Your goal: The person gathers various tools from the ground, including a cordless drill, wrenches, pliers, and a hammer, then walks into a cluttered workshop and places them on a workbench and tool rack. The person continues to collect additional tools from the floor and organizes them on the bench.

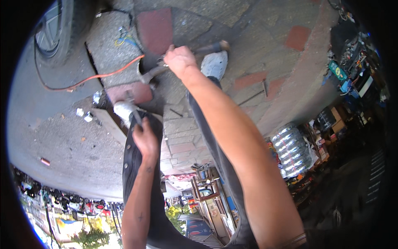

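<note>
Right hand (179, 60) clenched around a hammer (154, 73) raised above the paving (257, 29), left hand (144, 139) closed on a thin rod (133, 108) set upright by a white shoe (125, 111), seemingly steadied for striking.

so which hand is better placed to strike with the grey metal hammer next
Right, probably. The right hand already grips the grey metal hammer by its handle, raised above the paving. The left hand is lower, closed around a thin dark metal rod, so it seems occupied.
</note>
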{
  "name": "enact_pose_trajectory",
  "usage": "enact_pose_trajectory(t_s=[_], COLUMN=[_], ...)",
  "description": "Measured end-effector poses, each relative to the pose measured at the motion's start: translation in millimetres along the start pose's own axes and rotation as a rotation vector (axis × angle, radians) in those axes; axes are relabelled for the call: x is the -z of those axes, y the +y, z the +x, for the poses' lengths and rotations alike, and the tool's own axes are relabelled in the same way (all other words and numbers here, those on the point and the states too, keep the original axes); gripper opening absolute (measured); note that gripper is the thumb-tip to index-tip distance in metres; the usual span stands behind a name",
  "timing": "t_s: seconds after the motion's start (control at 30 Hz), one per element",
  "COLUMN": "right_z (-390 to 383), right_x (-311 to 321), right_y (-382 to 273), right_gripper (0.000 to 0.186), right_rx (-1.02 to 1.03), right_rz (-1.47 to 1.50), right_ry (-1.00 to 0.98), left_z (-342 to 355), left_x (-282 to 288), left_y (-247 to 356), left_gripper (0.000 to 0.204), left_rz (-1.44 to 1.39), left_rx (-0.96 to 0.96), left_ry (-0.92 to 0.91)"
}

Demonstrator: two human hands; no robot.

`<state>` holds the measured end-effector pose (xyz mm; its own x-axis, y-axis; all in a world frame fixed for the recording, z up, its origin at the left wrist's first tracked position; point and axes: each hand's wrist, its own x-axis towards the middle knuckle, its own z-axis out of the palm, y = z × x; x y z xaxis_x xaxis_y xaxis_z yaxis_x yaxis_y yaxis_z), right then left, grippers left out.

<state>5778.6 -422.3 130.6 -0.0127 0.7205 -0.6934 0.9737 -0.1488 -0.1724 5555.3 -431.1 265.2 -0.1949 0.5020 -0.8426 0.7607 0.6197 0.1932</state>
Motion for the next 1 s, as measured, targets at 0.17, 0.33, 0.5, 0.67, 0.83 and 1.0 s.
enact_pose_trajectory(t_s=[0.17, 0.33, 0.5, 0.67, 0.83, 1.0], right_z=[-46, -115, -214, -276, -337, -350], right_x=[40, 40, -32, -138, -238, -304], right_y=[-12, -3, 21, 53, 56, 55], right_gripper=[0.019, 0.022, 0.032, 0.039, 0.033, 0.033], right_rx=[0.123, -0.419, -0.875, -1.122, -1.337, -1.509], right_rz=[-0.048, 0.457, 1.020, 1.060, 0.979, 1.532], right_ry=[-0.227, -0.221, -0.052, 0.219, 0.479, 0.741], left_z=[-43, -70, -56, -37, -16, 1], left_x=[-9, -15, -37, -82, -151, -193], left_y=[-20, -59, -118, -150, -172, -191], left_gripper=[0.047, 0.039, 0.033, 0.026, 0.027, 0.040], left_rz=[0.188, 0.267, 0.547, 0.477, 0.392, 0.346], left_rx=[0.210, 0.197, 0.044, -0.158, -0.212, -0.056], left_ry=[-0.149, -0.333, -0.360, -0.081, 0.370, 0.437])
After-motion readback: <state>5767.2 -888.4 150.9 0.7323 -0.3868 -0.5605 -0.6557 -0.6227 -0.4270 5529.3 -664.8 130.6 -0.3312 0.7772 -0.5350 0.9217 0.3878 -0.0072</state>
